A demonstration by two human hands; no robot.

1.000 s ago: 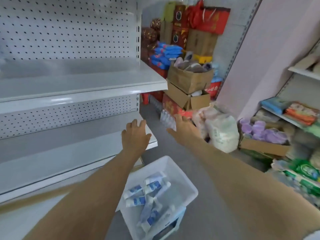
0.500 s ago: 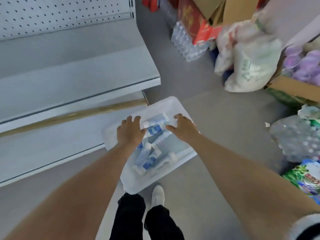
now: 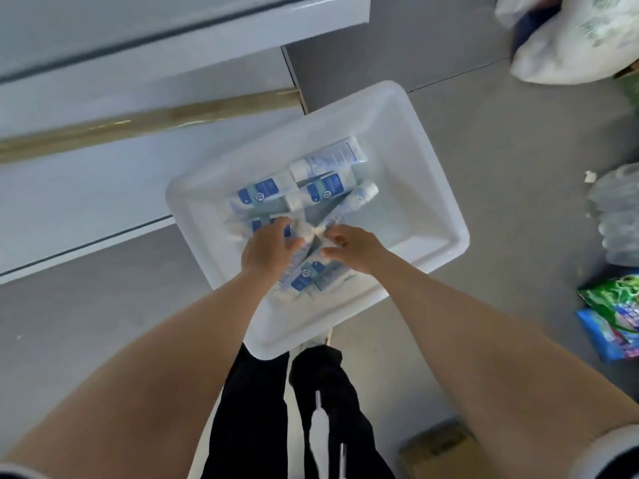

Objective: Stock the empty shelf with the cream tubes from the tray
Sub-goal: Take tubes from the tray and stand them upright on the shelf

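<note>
Shelf (image 3: 103, 188): white, bare, running along left of and behind the tray (image 3: 432, 188); a lower board is lying just beside the tray's left rim.
Trim strip (image 3: 148, 115): brass-coloured, running along the shelf toward the tray's far left corner.
Left hand (image 3: 266, 250): reaching down into the near left part of the tray; the fingers (image 3: 281, 224) and thumb are curling round one of the cream tubes (image 3: 325, 188). Motion blur is hiding how firm the grip is.
Cream tubes: white with blue labels, lying loose and criss-crossed in the left half of the tray, some under both hands.
Right hand (image 3: 356, 250): reaching into the middle of the tray just beside the left hand, thumb and forefinger pinching the end of another tube.
Tray: white plastic, rectangular, sitting on the grey floor (image 3: 484, 140).
Trousers (image 3: 256, 409): black, showing below the tray's near edge.
Cardboard box (image 3: 435, 447): lying on the floor well below the tray.
White sacks (image 3: 570, 46): lying beyond the tray's far right.
Wrapped bottles (image 3: 615, 219): standing right of the tray.
Green and blue packets (image 3: 615, 319): lying right of the tray, nearer the person.
</note>
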